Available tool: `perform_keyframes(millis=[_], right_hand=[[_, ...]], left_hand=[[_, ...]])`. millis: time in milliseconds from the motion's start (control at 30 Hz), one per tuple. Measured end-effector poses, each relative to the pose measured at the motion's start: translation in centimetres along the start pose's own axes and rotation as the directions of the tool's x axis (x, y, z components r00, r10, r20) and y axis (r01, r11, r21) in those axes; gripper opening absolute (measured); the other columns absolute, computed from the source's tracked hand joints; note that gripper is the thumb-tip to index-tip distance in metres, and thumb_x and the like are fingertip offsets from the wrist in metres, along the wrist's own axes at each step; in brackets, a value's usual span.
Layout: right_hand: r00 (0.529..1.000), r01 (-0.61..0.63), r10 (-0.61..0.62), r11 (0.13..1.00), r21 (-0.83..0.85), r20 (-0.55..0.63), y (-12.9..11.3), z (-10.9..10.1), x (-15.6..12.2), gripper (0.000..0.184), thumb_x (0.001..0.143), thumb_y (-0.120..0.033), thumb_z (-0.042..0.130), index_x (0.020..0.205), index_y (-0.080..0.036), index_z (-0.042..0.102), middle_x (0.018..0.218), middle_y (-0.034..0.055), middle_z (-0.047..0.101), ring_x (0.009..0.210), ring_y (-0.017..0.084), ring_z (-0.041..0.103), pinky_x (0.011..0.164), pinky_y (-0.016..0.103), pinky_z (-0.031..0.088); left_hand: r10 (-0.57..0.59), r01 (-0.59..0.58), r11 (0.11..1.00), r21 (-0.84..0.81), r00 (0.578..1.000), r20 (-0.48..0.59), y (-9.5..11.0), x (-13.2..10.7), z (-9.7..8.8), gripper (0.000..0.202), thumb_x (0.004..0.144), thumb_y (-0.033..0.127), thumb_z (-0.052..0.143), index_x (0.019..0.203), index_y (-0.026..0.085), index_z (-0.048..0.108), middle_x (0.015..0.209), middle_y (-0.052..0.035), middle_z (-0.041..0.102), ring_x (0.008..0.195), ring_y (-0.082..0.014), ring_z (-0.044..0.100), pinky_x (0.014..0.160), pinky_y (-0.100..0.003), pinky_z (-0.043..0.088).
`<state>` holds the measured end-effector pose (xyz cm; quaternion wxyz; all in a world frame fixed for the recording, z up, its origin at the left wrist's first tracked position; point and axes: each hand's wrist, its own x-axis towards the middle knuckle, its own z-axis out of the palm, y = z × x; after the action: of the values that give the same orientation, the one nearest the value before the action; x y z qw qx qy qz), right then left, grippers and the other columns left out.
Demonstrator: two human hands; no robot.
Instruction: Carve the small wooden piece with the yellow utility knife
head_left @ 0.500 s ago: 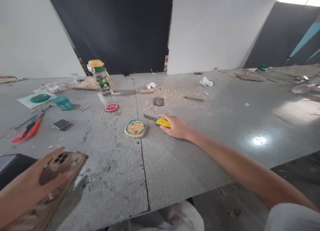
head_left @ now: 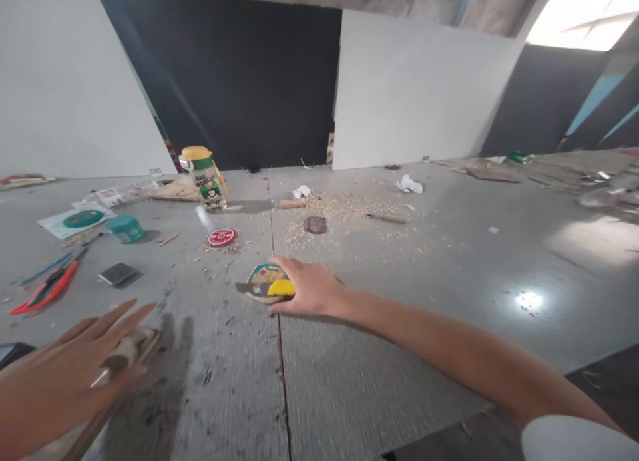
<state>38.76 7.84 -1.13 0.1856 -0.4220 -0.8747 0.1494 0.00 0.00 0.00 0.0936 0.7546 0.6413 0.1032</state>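
Note:
My right hand point(head_left: 314, 289) is closed around a yellow utility knife point(head_left: 281, 287), its blade out and pointing left. Knife and fingers cover part of a roundish painted wooden piece point(head_left: 264, 272) with a teal border; whether they touch it I cannot tell. At the lower left, my left hand point(head_left: 64, 374) has its fingers stretched out over a phone in a brown case point(head_left: 151, 344). A blurred beige, rounded shape point(head_left: 124, 353) shows between its thumb and fingers; what it is I cannot make out.
Wood shavings surround a dark brown block point(head_left: 316, 225) and a wooden-handled carving tool point(head_left: 387, 218). A red round lid point(head_left: 222, 237), teal jar point(head_left: 124, 229), bottle point(head_left: 204, 181), dark square block point(head_left: 118, 275) and red-handled pliers point(head_left: 47, 291) lie to the left.
My right hand has moved left with the utility knife, over the painted piece. My left hand has shifted over the phone and covers more of it. The camera view has tilted up.

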Motion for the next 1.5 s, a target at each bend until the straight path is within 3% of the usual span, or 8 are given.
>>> perform_keyframes(millis=[67,167,267,433,667,1000,1167,1500], right_hand=[[0.999,-0.043,0.042,0.998,0.047,0.003,0.2,0.0,0.6,0.086,0.069,-0.062,0.071,0.141,-0.026,0.040,0.125,0.0131,0.062,0.099,0.032,0.064,0.077,0.041,0.050],[0.995,-0.083,0.095,0.969,0.232,-0.040,1.6,-1.3,1.2,0.080,0.070,-0.058,0.073,0.136,-0.026,0.040,0.109,0.0092,0.066,0.094,0.027,0.064,0.075,0.038,0.050],[0.991,-0.011,0.066,0.906,0.423,-0.117,3.9,-2.9,1.9,0.074,0.069,-0.051,0.076,0.128,-0.025,0.042,0.107,0.0071,0.064,0.096,0.023,0.062,0.080,0.037,0.049],[0.965,0.071,0.094,0.808,0.586,-0.246,6.9,-3.8,2.8,0.062,0.067,-0.045,0.076,0.116,-0.025,0.043,0.110,0.0050,0.058,0.099,0.020,0.059,0.084,0.036,0.048],[0.941,0.053,0.098,0.903,0.426,-0.324,6.6,-3.5,1.6,0.036,0.088,-0.052,0.056,0.109,-0.024,0.048,0.095,0.0022,0.060,0.080,0.015,0.056,0.070,0.030,0.043],[0.997,0.065,-0.061,0.993,0.097,-0.042,2.6,-2.1,-2.0,0.039,0.100,-0.051,0.034,0.118,-0.021,0.052,0.089,0.0048,0.065,0.077,0.017,0.058,0.068,0.029,0.039],[0.996,0.089,-0.088,0.996,0.020,-0.033,2.8,-1.0,-2.7,0.042,0.100,-0.049,0.033,0.120,-0.018,0.053,0.101,0.0091,0.069,0.084,0.021,0.063,0.072,0.031,0.041],[0.995,0.084,-0.088,0.992,-0.092,-0.038,2.9,-0.7,-3.2,0.039,0.097,-0.048,0.041,0.117,-0.020,0.059,0.098,0.0072,0.071,0.082,0.021,0.065,0.069,0.031,0.039]], left_hand=[[0.142,-0.135,0.988,0.079,0.986,-0.086,3.2,2.8,-1.0,0.079,0.070,0.054,0.064,0.143,0.049,0.036,0.155,0.0094,0.035,0.133,-0.0442,0.042,0.105,-0.071,0.029],[0.360,-0.351,0.933,-0.084,0.919,0.163,9.7,8.2,-1.4,0.092,0.069,0.055,0.072,0.149,0.035,0.031,0.155,-0.0032,0.037,0.135,-0.0387,0.043,0.106,-0.059,0.037],[0.484,-0.376,0.833,-0.405,0.850,0.206,15.9,13.5,-0.2,0.110,0.070,0.055,0.074,0.155,0.026,0.011,0.158,-0.0157,0.028,0.129,-0.0355,0.050,0.096,-0.047,0.049],[0.624,-0.367,0.584,-0.724,0.773,0.112,21.1,18.2,3.1,0.101,0.066,0.034,0.077,0.149,0.028,0.022,0.131,-0.0141,0.056,0.115,-0.0313,0.058,0.085,-0.043,0.053],[0.441,-0.294,0.568,-0.769,0.898,-0.018,19.2,17.4,4.1,0.073,0.073,0.034,0.069,0.138,0.025,0.036,0.087,-0.0013,0.059,0.075,-0.0186,0.059,0.059,-0.028,0.048],[0.336,-0.163,0.543,-0.824,0.941,0.036,16.6,11.1,5.0,0.060,0.079,0.046,0.068,0.127,0.025,0.039,0.069,0.0060,0.046,0.056,-0.0100,0.044,0.050,-0.021,0.035],[0.314,-0.181,0.525,-0.831,0.949,-0.008,16.5,11.5,6.0,0.060,0.075,0.048,0.072,0.118,0.022,0.040,0.077,0.0039,0.050,0.057,-0.0099,0.047,0.051,-0.022,0.037],[0.352,-0.415,0.776,-0.476,0.910,-0.219,15.5,11.8,6.3,0.062,0.072,0.054,0.074,0.118,0.019,0.051,0.104,-0.0067,0.058,0.093,-0.0225,0.057,0.084,-0.038,0.046]])
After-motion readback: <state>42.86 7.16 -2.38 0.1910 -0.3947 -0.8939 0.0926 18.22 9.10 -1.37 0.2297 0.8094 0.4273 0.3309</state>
